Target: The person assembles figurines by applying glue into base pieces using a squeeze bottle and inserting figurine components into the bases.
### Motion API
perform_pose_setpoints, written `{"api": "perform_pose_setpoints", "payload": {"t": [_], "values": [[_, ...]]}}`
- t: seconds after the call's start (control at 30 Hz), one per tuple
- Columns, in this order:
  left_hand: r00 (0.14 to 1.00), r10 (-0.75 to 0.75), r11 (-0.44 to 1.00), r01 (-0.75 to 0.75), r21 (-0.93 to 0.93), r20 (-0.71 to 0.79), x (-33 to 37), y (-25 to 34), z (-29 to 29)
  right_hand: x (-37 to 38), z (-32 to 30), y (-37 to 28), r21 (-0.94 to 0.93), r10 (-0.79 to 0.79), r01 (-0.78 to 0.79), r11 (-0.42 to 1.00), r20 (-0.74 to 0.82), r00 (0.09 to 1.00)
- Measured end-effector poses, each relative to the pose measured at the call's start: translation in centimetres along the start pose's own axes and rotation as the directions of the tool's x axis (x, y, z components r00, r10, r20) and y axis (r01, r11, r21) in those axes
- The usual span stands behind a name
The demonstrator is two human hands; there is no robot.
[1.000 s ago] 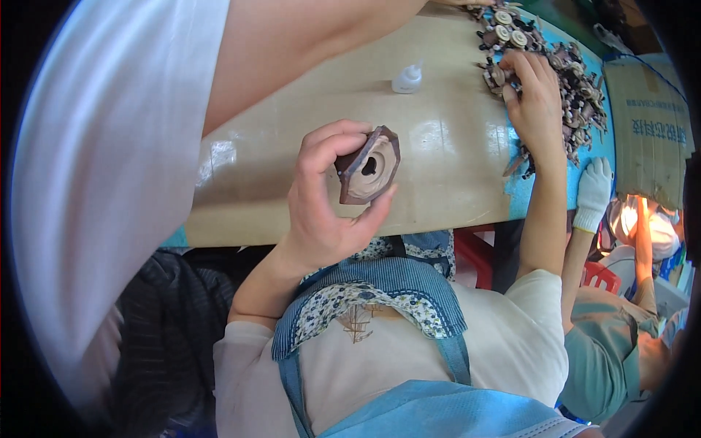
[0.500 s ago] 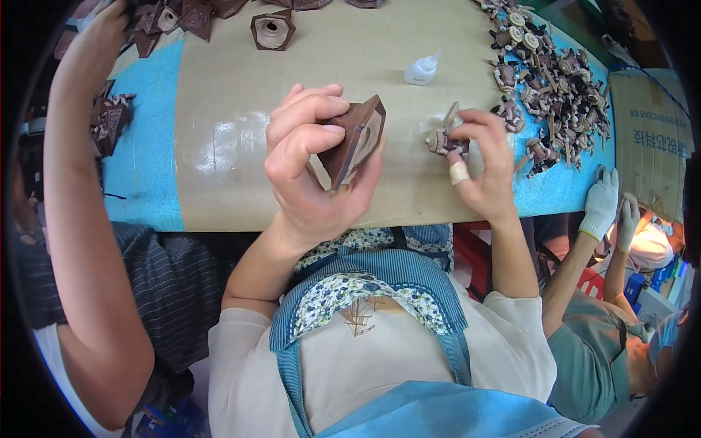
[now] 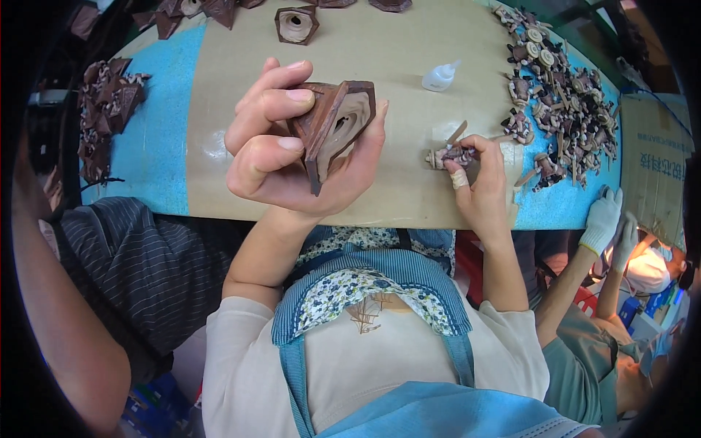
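My left hand (image 3: 328, 201) is raised above the table, its fingers wrapped around a dark brown, many-sided hollow piece (image 3: 314, 142). The hollow is beige, with a small dark hole inside, and it faces right. Lower down to the right, my right hand (image 3: 488, 179) pinches a small brown and beige figurine (image 3: 451, 156) close to the tabletop. A thin flat stick (image 3: 458, 131) juts up from the figurine. Beige tape wraps one digit of this hand. The fingertips partly hide the figurine.
A white squeeze bottle (image 3: 438, 77) stands beyond my right hand. Several figurines are heaped (image 3: 562, 102) at the right. Another hollow brown piece (image 3: 297, 26) lies at the far side; more are piled (image 3: 109, 109) at the left. Co-workers sit on both sides, one wearing white gloves (image 3: 603, 215).
My left hand has turned the brown piece, so its inner hole shows. The figurine stays pinched in my right hand, at a changed angle. The left co-worker's arm has drawn back from the table.
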State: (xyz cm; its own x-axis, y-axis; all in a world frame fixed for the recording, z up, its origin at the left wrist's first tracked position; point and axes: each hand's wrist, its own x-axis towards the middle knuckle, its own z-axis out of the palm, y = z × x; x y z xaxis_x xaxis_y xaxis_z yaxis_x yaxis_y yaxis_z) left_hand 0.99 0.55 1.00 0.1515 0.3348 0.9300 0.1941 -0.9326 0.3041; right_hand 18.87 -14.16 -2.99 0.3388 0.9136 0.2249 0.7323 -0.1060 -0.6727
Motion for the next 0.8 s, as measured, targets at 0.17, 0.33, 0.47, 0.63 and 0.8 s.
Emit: {"api": "perform_pose_setpoints", "payload": {"t": [0.17, 0.33, 0.47, 0.63, 0.8], "values": [[0.998, 0.016, 0.999, -0.013, 0.045, -0.062, 0.1, -0.5, 0.1, 0.0, 0.4, -0.3, 0.249, 0.164, -0.152, 0.956, -0.028, 0.986], [0.990, 0.053, 0.997, -0.044, 0.069, -0.128, 0.7, -1.2, -0.3, 0.3, -0.4, 0.0, 0.098, 0.045, -0.051, 0.994, 0.057, 0.997], [0.986, 0.066, 0.993, -0.050, 0.106, -0.151, 1.1, -1.3, -0.8, 0.4, -0.4, 0.1, 0.086, 0.009, -0.016, 0.996, 0.081, 0.997], [0.986, 0.028, 0.993, -0.007, 0.121, -0.167, 1.3, -1.0, -0.8, 0.3, -0.3, 0.2, 0.110, 0.060, -0.069, 0.992, 0.080, 0.995], [0.988, -0.003, 0.995, 0.018, 0.093, -0.156, 1.3, -0.7, -0.8, 0.2, -0.2, 0.3, 0.116, 0.028, -0.036, 0.993, 0.066, 0.997]]}}
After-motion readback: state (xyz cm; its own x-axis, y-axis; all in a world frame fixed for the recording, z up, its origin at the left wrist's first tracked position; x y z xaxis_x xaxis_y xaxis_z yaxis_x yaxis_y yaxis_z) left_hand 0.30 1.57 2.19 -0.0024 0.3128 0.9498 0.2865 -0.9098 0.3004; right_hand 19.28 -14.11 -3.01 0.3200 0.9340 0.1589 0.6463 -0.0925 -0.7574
